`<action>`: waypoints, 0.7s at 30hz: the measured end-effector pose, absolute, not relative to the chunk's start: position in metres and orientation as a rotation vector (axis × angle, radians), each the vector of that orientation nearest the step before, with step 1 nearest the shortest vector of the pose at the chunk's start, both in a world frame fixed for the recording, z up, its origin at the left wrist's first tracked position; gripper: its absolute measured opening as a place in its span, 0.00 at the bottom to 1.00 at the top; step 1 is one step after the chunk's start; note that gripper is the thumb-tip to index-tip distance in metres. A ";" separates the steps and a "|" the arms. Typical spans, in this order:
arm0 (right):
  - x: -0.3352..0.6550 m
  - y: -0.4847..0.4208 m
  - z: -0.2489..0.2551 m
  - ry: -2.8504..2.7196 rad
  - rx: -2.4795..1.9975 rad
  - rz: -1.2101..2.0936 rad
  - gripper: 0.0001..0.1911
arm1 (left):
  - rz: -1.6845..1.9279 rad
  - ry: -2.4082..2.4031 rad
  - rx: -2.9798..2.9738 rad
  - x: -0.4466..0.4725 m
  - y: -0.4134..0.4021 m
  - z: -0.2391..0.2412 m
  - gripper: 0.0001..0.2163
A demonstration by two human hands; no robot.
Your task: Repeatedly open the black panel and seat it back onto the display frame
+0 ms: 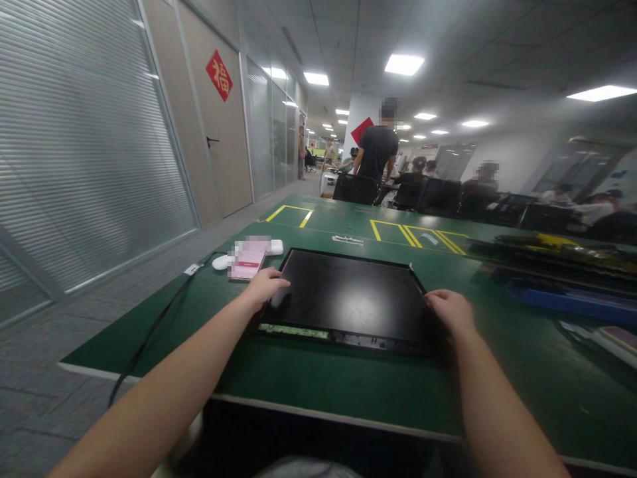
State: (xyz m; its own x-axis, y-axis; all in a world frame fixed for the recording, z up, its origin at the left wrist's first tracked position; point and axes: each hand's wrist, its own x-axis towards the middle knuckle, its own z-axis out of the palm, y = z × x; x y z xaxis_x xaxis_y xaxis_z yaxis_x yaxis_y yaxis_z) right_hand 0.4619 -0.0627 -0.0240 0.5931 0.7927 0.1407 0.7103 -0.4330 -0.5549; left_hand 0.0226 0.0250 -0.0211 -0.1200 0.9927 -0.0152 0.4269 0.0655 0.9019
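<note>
A black flat panel (348, 295), like a monitor lying face down, rests on the green table (348, 388) in front of me. A strip of green circuit board shows along its near edge. My left hand (266, 285) lies on the panel's left near corner, fingers curled over the edge. At the right near edge, my right hand (450, 311) grips the panel's side with its fingers bent around it.
A pink phone (247, 260) and a white device (273, 247) lie left of the panel, with a black cable (149, 335) running off the table. Blue trays and parts (567, 299) sit at the right. People stand and sit beyond the table's far end.
</note>
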 end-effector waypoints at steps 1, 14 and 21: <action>0.462 -0.063 -0.024 -1.184 -2.251 0.188 0.15 | 1.018 1.637 1.454 0.023 0.025 -0.021 0.11; 0.464 -0.062 -0.026 -1.203 -2.281 0.160 0.16 | 0.931 1.660 1.561 0.021 0.027 -0.022 0.11; 0.462 -0.062 -0.024 -1.226 -2.285 0.183 0.15 | 0.899 1.687 1.693 0.019 0.031 -0.029 0.15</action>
State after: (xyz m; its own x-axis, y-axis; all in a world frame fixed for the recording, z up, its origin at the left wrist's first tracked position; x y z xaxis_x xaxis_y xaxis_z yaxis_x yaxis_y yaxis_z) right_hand 0.4618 -0.0623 -0.0243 0.5776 0.8061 0.1289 0.7336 -0.4433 -0.5150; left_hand 0.0186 0.0311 -0.0293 -0.0267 0.9978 0.0610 0.6073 -0.0323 0.7939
